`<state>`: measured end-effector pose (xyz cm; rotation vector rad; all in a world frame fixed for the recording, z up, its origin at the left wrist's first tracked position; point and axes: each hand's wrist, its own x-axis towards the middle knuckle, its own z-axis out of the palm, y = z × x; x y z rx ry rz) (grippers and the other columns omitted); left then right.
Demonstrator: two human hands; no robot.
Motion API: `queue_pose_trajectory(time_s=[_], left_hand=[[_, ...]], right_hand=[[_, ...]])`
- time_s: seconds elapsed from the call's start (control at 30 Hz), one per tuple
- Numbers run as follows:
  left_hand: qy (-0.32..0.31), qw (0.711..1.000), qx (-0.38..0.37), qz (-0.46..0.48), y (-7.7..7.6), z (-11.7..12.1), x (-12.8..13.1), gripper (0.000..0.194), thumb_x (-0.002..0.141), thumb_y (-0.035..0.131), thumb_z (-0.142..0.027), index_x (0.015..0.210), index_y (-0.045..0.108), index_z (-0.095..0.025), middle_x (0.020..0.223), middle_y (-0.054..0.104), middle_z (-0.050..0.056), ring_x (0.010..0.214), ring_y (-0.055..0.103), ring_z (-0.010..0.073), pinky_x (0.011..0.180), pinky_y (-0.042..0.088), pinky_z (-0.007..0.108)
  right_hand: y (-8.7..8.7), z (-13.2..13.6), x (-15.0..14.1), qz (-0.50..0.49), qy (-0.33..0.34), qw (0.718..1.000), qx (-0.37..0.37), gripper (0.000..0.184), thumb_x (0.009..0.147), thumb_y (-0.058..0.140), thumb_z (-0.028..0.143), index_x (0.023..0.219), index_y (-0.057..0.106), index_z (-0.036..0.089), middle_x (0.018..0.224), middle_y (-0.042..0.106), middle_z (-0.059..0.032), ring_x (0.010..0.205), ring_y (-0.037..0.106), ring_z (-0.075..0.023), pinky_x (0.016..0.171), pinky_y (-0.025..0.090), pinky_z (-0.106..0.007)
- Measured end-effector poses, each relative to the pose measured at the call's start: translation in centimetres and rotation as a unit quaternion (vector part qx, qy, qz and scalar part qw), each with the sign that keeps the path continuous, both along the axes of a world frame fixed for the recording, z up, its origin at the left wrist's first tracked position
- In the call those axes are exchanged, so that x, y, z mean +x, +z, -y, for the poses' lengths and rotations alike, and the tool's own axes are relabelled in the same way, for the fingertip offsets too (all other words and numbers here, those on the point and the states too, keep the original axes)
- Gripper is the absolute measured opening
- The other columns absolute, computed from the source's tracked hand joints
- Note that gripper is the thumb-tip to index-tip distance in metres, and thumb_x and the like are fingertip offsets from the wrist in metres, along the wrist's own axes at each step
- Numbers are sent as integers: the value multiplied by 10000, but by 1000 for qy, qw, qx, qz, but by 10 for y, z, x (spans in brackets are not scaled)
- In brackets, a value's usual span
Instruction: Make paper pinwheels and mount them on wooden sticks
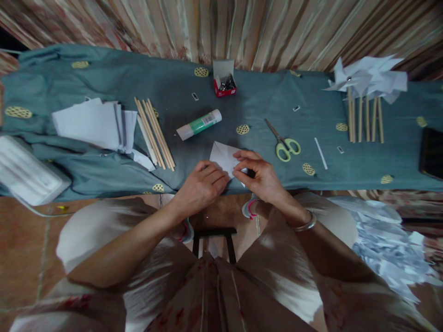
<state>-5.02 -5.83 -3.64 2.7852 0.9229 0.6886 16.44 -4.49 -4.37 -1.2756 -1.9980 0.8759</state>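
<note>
A small piece of white paper [223,154] lies at the front edge of the cloth, with a crease line near its top corner. My left hand [204,184] has its fingers curled closed on the paper's lower left edge; its fingertips are partly hidden. From the other side, my right hand [259,174] pinches the paper between thumb and forefinger. Above the paper rests a green and white glue stick [202,123]. To the right of my right hand lie scissors with light green handles [284,144], blades pointing away from me, and a thin white paper strip [320,153].
Wooden sticks [157,133] lie beside stacked white paper [88,124] on the left. A red box of metal pins [224,85] stands at the back. Finished paper pinwheels [374,78] lie far right, near a dark phone-like object [431,154]. A white device [31,170] sits far left.
</note>
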Motion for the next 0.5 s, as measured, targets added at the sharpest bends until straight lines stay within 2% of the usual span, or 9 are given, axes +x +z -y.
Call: queue_pose_trajectory(time_s=[0.2,0.5], left_hand=[[-4,1000,-22,-9,0,3,-1,214,974,517,-160,1131,662,-169,989,739,78,951,647,202,883,457,382],[-5,999,19,-38,0,2,1,168,976,524,-174,1012,686,-151,952,724,65,927,627,210,849,455,359]], right_hand=[[0,0,-6,11,-16,1000,22,97,826,642,167,757,672,227,1136,680,-67,1068,633,-238,983,488,-453],[2,1,-10,29,-29,998,41,116,820,628,136,740,639,219,1132,684,-91,1080,633,-245,983,486,-450]])
